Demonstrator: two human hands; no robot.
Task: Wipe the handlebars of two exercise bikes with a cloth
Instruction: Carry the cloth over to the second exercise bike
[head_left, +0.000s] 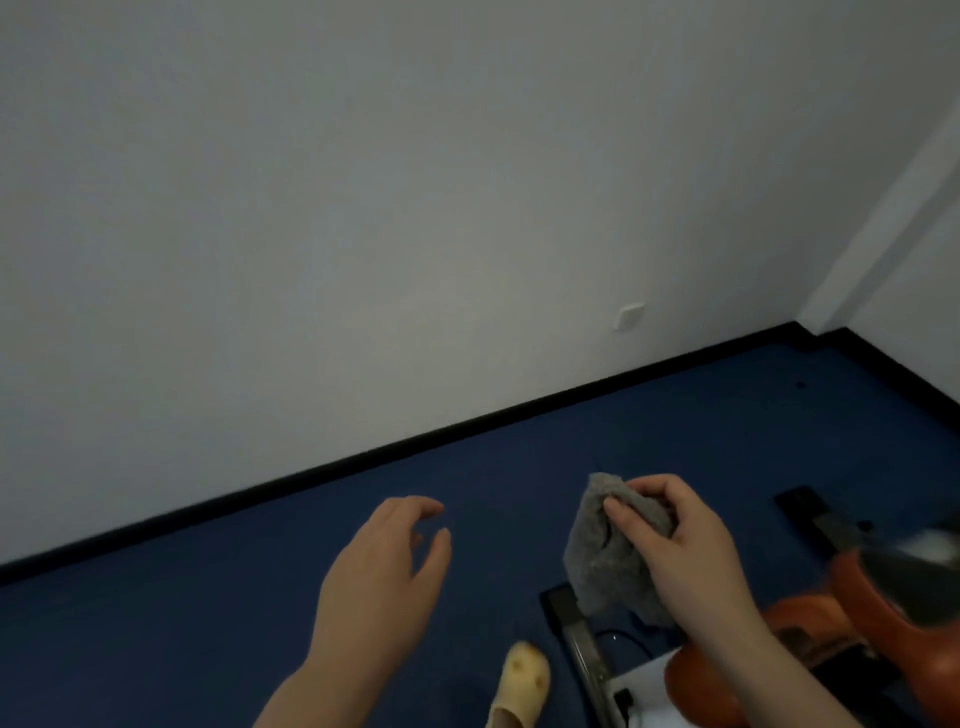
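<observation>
Head view: the person looks down at a blue floor (208, 597) beside a white wall (363, 208).
Right hand (680, 551): fingers curled round a grey cloth (608, 566), held above the floor.
Left hand (384, 577): fingers relaxed and apart, holding nothing.
Exercise bike (857, 623): orange body at lower right, just beside the cloth.
Foot: pale yellow shoe (519, 686).

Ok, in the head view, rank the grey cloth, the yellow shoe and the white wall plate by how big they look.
1. grey cloth, held in the right hand
2. yellow shoe, partly cut off by the frame
3. white wall plate, smallest, though it is farthest away
</observation>
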